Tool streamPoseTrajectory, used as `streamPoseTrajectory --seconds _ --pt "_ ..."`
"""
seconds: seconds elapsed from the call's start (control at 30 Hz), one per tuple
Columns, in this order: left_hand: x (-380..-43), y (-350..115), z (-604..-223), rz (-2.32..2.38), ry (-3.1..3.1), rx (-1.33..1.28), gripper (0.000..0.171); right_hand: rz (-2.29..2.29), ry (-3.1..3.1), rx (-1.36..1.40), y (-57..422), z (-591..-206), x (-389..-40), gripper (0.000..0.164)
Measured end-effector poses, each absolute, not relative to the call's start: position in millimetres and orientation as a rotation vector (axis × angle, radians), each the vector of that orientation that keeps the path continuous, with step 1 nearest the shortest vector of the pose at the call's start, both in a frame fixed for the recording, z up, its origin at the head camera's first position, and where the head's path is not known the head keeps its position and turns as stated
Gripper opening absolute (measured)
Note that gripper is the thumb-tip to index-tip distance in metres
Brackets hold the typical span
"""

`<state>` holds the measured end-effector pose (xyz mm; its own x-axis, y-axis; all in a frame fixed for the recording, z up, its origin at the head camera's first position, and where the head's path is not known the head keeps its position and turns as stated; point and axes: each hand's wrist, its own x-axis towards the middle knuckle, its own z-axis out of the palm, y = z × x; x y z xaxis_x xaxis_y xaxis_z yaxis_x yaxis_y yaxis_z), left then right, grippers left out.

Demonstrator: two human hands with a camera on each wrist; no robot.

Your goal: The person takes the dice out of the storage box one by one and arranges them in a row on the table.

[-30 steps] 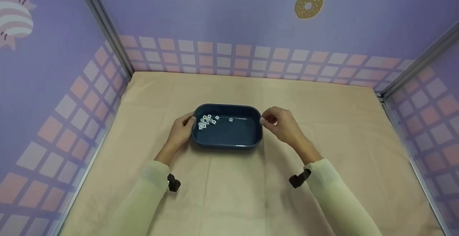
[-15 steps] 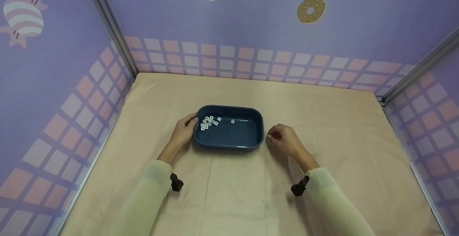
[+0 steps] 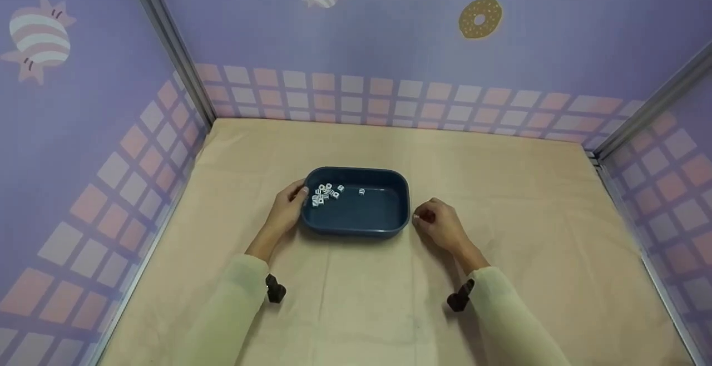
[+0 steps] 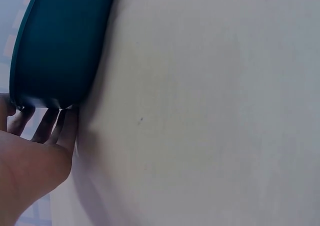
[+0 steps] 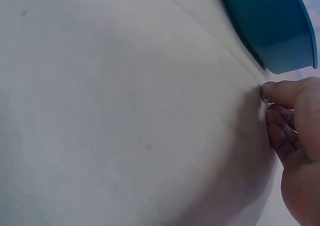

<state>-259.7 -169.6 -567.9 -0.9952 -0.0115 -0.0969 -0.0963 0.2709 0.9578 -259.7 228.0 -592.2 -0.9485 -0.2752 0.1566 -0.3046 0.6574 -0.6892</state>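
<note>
A dark blue rectangular tray (image 3: 356, 231) rests on the cloth. My left hand (image 3: 285, 208) grips its left end, with the thumb at the rim and the fingers against the outer wall, as the left wrist view also shows. Inside, several small white cube beads (image 3: 321, 194) with dark marks are bunched at the left, and a single bead (image 3: 361, 191) lies farther right. Just beyond the tray's right end, my right hand (image 3: 442, 224) pinches a small white bead (image 3: 415, 217) low over the cloth. Its fingers mostly hide that bead.
A beige cloth (image 3: 367, 299) covers the table. Purple panels (image 3: 389, 32) with pink and white squares stand at the back and both sides, joined by grey metal posts (image 3: 172, 38). Dark wrist cameras (image 3: 459, 295) hang at both sleeves.
My right hand has moved from the tray's right rim down to the cloth beside it, keeping the small bead in its fingers. The left hand keeps its grip on the tray.
</note>
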Motion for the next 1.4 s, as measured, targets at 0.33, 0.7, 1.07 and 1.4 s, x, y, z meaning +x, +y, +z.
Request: streamPoseTrajectory --seconds 0.33,0.7,1.07,1.4 --pt "-262.5 -173.4 -583.6 2.069 2.256 -0.088 0.051 1.291 -2.844 0.402 230.0 -596.9 -262.1 0.012" --pt "-261.8 -176.3 -589.0 2.150 2.202 -0.152 0.053 1.358 -2.813 0.405 227.9 -596.4 -262.1 0.012" --pt "-262.0 -166.0 -587.8 2.132 2.167 -0.150 0.052 1.474 -2.776 0.353 236.0 -598.8 -252.2 0.028" --pt "-261.5 -171.2 -587.0 2.175 2.118 -0.188 0.054 1.475 -2.471 0.377 218.7 -553.8 -262.9 0.026"
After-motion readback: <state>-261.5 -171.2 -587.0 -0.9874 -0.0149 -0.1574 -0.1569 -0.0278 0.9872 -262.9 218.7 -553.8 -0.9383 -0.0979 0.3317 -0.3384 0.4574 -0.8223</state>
